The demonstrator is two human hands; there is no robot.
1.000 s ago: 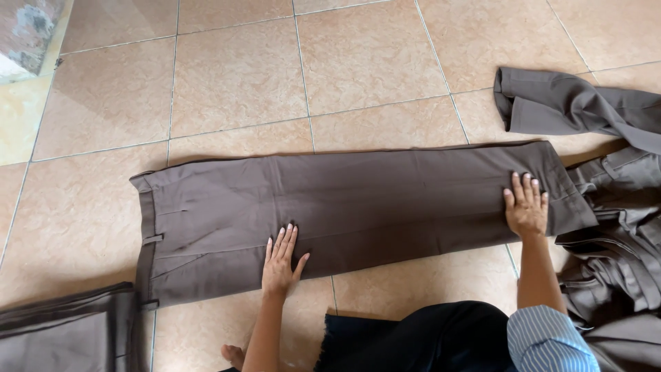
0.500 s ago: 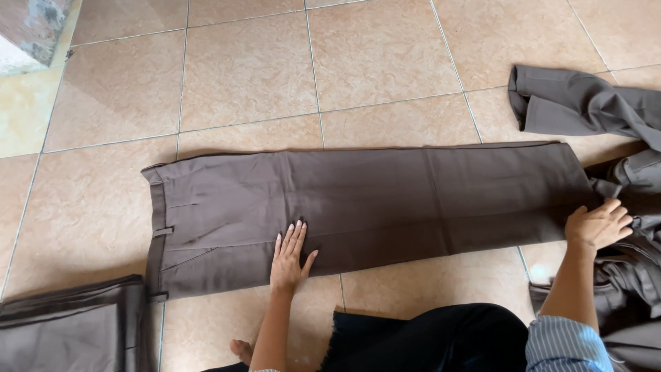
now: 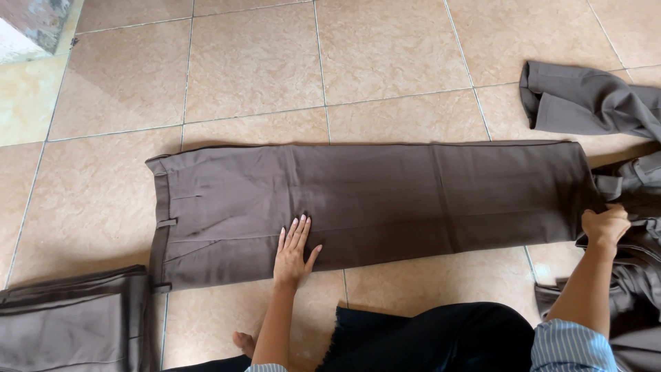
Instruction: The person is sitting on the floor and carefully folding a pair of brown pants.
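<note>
On the tan tiled floor (image 3: 385,55) lies one pair of dark brown trousers (image 3: 385,196), folded lengthwise and spread flat, waistband to the left and leg hems to the right. One belt loop shows on the waistband near its lower end.

Two hands of the person are in view. The left hand (image 3: 294,253) rests palm down on the near edge of the trousers, about a third of the way along from the waistband, its fingers straight and lying close together, thumb held out to the side; it grips nothing. The right hand (image 3: 604,225) is at the hem end, at the lower right corner of the trousers, with its fingers curled shut on the cloth there; whether that cloth is the hem or the neighbouring garment cannot be told for sure.

One heap of grey-brown garments (image 3: 637,207) lies along the right edge, touching the hem end; how many pieces it holds cannot be counted. One folded stack of like cloth (image 3: 69,324) sits in the lower left corner, just beside the waistband. A blue striped sleeve (image 3: 571,348) covers the right arm, and black cloth (image 3: 441,337) lies over the person's lap. One bare foot (image 3: 242,342) shows beside the left forearm.
</note>
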